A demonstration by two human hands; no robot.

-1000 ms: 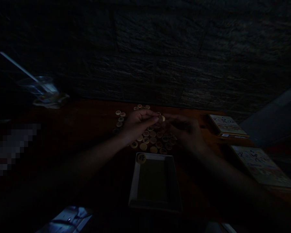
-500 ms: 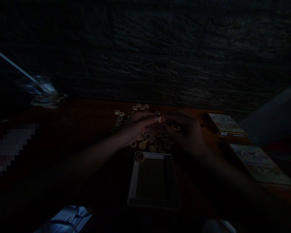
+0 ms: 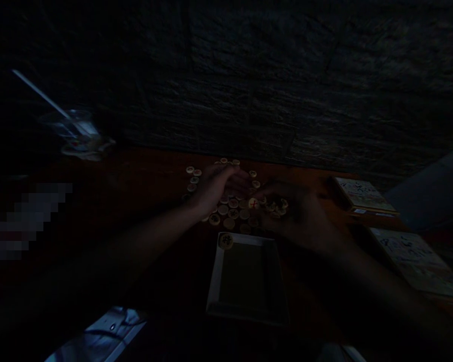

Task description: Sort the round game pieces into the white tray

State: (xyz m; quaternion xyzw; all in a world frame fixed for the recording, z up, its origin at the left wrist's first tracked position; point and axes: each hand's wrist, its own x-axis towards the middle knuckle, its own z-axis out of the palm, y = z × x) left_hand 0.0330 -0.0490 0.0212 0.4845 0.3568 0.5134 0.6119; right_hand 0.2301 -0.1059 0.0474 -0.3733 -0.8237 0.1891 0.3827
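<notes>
The right hand's (image 3: 300, 213) forefinger and thumb stand apart and curve toward a red-marked disc (image 3: 253, 203), which shows at their tips; it is too dark to tell whether they clamp it. The red mark is a cross-like stroke, not clear enough to read as a character. Just beside that disc, a cluster of pale discs (image 3: 277, 207) shows within the curve of the same hand, some of them tilted. The left hand (image 3: 217, 189) is open, its fingers extended toward the right hand over the spread of pieces, and nothing can be seen clamped in it. Around and below the hands, loose round discs (image 3: 229, 223) lie on the reddish-brown wooden table (image 3: 151, 163), some with dark or red characters too dim to read, others with plain faces up. Nearer the wearer is a shallow pale-rimmed tray (image 3: 215, 281); in its far left corner is a disc with a black character (image 3: 226, 241) that appears to read 将. To the right lie two flat boxes, a farther box (image 3: 364, 195) and a nearer box (image 3: 417, 259), both printed with dark brush-like strokes and smaller lettering that is illegible. A clear cup (image 3: 73, 128) with a pale straw (image 3: 41, 94) stands at the far left, before a dark stone-textured wall (image 3: 226, 90).
</notes>
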